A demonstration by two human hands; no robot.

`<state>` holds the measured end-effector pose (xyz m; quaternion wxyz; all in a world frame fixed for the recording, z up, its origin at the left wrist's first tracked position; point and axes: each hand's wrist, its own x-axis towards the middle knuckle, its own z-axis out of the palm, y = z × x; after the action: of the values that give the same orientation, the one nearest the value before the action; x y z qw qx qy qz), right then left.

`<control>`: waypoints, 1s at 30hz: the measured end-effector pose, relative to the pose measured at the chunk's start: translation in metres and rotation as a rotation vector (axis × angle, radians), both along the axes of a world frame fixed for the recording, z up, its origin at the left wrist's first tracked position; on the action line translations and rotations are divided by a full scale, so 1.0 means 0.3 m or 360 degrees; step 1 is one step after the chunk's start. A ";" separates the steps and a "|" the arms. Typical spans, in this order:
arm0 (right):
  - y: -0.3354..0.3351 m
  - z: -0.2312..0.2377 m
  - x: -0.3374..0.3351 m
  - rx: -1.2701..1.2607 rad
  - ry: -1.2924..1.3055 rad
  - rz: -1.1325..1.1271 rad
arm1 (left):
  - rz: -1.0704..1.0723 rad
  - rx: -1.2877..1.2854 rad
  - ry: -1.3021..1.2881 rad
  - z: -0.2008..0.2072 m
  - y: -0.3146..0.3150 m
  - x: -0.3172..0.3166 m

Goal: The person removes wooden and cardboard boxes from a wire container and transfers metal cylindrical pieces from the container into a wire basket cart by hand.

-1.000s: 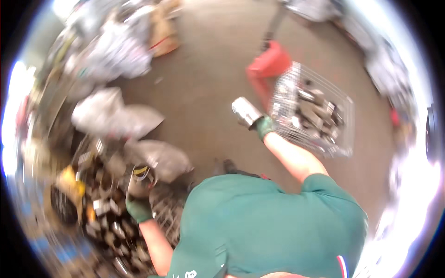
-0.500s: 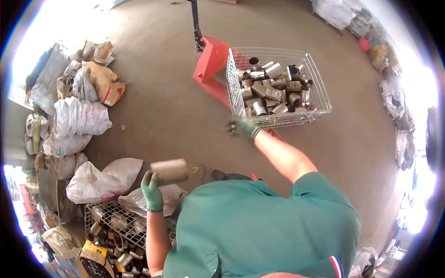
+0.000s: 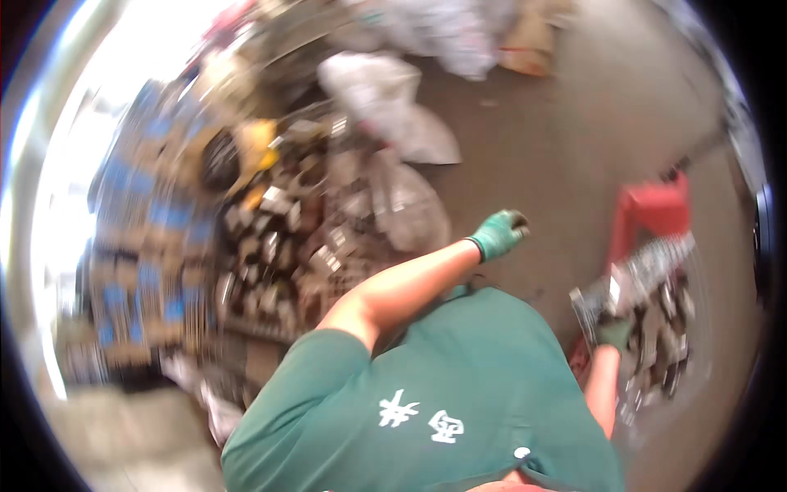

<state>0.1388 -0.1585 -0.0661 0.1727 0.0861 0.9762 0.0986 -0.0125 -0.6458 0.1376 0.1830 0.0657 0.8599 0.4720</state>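
Observation:
In its green glove, my left hand (image 3: pixel 498 235) hangs over the floor in front of me. Its fingers are loosely curled, and nothing shows in them. My right hand (image 3: pixel 613 332), also gloved, is at the side of a wire basket (image 3: pixel 697 316) heaped with metal pipe fittings (image 3: pixel 652 336). A pale, shiny metal piece (image 3: pixel 625 287) lies just beyond that hand, but blur hides whether the fingers grip it.
Left of me stands a second heap of metal fittings (image 3: pixel 270 238) with white plastic bags (image 3: pixel 410 205) beside it. Blue and brown stacked boxes (image 3: pixel 147 287) line the far left. Beyond the basket is a red pallet truck (image 3: pixel 656 209).
The view has swung left, shifting the basket to the right edge. The metal cylinder has left my left hand, which is now in front of me. My right hand has moved against the basket.

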 end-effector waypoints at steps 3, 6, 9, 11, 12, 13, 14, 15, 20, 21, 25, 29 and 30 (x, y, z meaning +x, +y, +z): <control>0.234 0.094 -0.095 0.0434 -0.0517 0.0205 | 0.0397 -0.0241 -0.0130 -0.129 -0.364 0.185; 0.431 0.033 -0.083 0.0000 -0.0340 -0.0394 | 0.0797 -0.0490 -0.0382 -0.149 -0.650 0.384; 0.449 -0.066 -0.176 -0.1698 0.0390 -0.1849 | 0.1423 -0.0472 -0.0282 -0.189 -0.879 0.659; 0.381 -0.116 -0.250 -0.2248 0.0635 -0.2192 | 0.1753 -0.0344 -0.0256 -0.126 -0.986 0.790; 0.356 -0.125 -0.275 -0.2348 0.0652 -0.2230 | 0.1894 -0.0323 -0.0201 -0.144 -1.045 0.851; 0.334 -0.124 -0.322 -0.2419 0.0617 -0.2157 | 0.2042 -0.0278 -0.0163 -0.180 -1.106 0.911; 0.357 -0.101 -0.315 -0.2470 0.0592 -0.2074 | 0.2159 -0.0205 -0.0273 -0.213 -1.162 0.929; 0.372 -0.068 -0.359 -0.2556 0.0488 -0.1851 | 0.2298 -0.0113 -0.0407 -0.267 -1.223 0.959; -0.322 -0.092 -0.652 -0.2624 -0.0410 -0.0458 | 0.2346 -0.0334 -0.0362 -0.390 -1.495 1.007; -0.555 -0.067 -0.692 -0.3148 -0.0640 -0.0987 | 0.2340 -0.0398 -0.0323 -0.414 -1.550 1.025; -1.211 0.309 -0.731 -0.2424 -0.0618 -0.0858 | 0.2227 -0.0127 -0.0608 -0.395 -1.665 0.926; -1.563 0.409 -0.718 -0.1999 -0.0715 -0.0337 | 0.1666 -0.0707 -0.0660 -0.537 -1.769 0.831; -1.612 0.403 -0.713 -0.1990 -0.0744 -0.0303 | 0.1483 -0.0558 -0.0846 -0.393 -1.751 0.754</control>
<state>-0.0750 -0.6420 0.0547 0.4047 0.0319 0.7747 -0.4848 0.2137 -1.1711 0.0197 0.1737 -0.4735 0.7878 0.3534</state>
